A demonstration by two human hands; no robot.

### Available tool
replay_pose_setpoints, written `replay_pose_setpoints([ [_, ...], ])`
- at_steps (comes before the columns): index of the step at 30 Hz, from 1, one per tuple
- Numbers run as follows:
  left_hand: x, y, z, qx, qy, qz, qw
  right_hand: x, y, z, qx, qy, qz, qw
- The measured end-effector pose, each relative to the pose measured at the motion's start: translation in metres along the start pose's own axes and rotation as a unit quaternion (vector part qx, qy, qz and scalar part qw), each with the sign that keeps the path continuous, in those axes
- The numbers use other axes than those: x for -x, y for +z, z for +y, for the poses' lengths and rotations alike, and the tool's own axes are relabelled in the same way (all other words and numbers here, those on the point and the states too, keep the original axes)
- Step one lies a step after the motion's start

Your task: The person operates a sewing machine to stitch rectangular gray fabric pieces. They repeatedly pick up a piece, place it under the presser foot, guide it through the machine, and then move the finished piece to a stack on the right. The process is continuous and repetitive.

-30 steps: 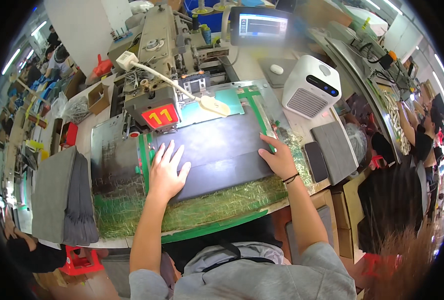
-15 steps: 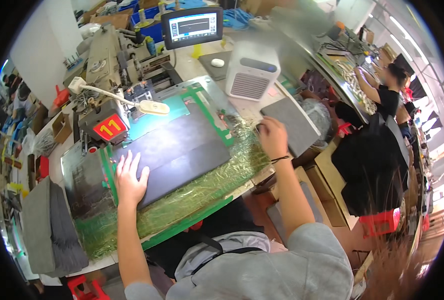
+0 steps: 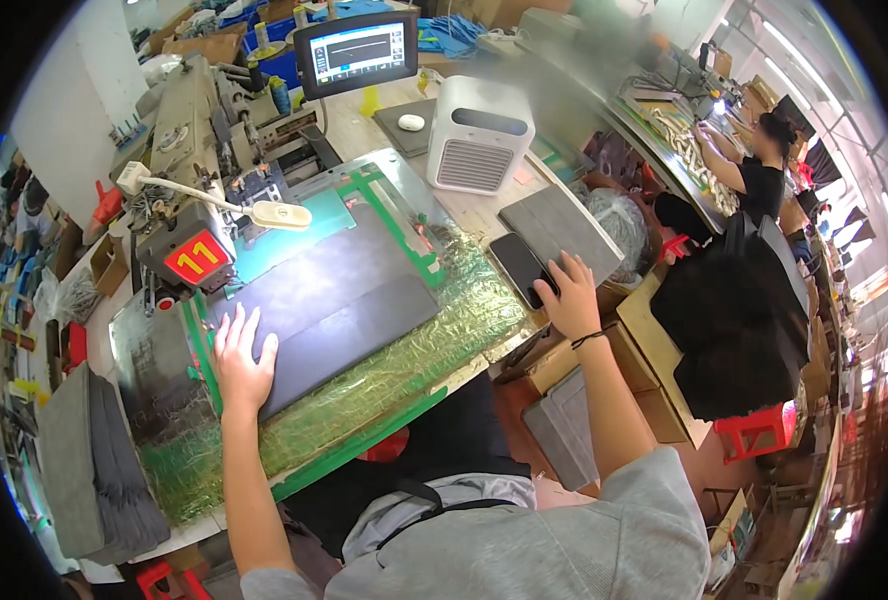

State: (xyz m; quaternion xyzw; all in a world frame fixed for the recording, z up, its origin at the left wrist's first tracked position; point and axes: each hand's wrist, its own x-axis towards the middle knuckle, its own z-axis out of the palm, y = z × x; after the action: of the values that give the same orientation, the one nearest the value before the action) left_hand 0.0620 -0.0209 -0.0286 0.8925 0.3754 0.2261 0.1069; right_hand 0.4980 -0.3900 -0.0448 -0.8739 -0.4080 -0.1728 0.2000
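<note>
A large dark grey fabric panel (image 3: pixel 334 300) lies flat on the green-taped work table (image 3: pixel 404 360) under an industrial sewing machine (image 3: pixel 199 150). My left hand (image 3: pixel 239 360) rests flat on the panel's near left corner, fingers spread. My right hand (image 3: pixel 572 292) reaches to the right and touches the near edge of a stack of grey fabric pieces (image 3: pixel 554 225), just beside a black phone (image 3: pixel 522 268). Nothing is gripped in either hand.
A white desktop fan (image 3: pixel 479 135) and a monitor (image 3: pixel 356 50) stand at the back. A pile of grey fabric (image 3: pixel 89 470) sits at the left edge. Boxes with grey pieces (image 3: pixel 564 425) are below the table on the right. Other people work at right.
My right hand left the dark panel's right edge and moved right to the grey stack by the phone. The view swung to the right. My left hand stayed on the panel.
</note>
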Motion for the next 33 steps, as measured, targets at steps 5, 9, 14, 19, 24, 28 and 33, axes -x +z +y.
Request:
replay_pose_setpoints([
  [5, -0.001, -0.002, 0.003, -0.008, 0.002, -0.01, 1.0, 0.013, 0.007, -0.026, 0.009, 0.041, -0.026, 0.999],
  [9, -0.002, -0.003, 0.004, -0.013, 0.002, -0.017, 1.0, 0.008, -0.002, -0.045, 0.033, 0.039, -0.019, 0.999],
  [14, -0.007, -0.012, 0.005, -0.022, 0.006, -0.039, 0.999, -0.003, -0.003, -0.008, -0.025, 0.083, 0.066, 0.994],
  [19, -0.016, -0.02, 0.01, -0.027, 0.003, -0.052, 0.998, -0.009, -0.011, 0.014, 0.013, 0.04, 0.029, 0.999],
  [24, -0.011, -0.017, 0.01, -0.014, 0.001, -0.046, 0.999, -0.021, -0.022, 0.022, 0.054, -0.037, -0.05, 0.997],
  [28, -0.01, -0.018, 0.009, -0.006, -0.005, -0.051, 0.999, -0.033, -0.031, 0.022, 0.097, -0.081, -0.116, 0.985],
  [33, -0.01, -0.019, 0.012, -0.002, -0.011, -0.055, 0.998, -0.05, -0.034, 0.003, 0.15, -0.072, -0.168, 0.972],
])
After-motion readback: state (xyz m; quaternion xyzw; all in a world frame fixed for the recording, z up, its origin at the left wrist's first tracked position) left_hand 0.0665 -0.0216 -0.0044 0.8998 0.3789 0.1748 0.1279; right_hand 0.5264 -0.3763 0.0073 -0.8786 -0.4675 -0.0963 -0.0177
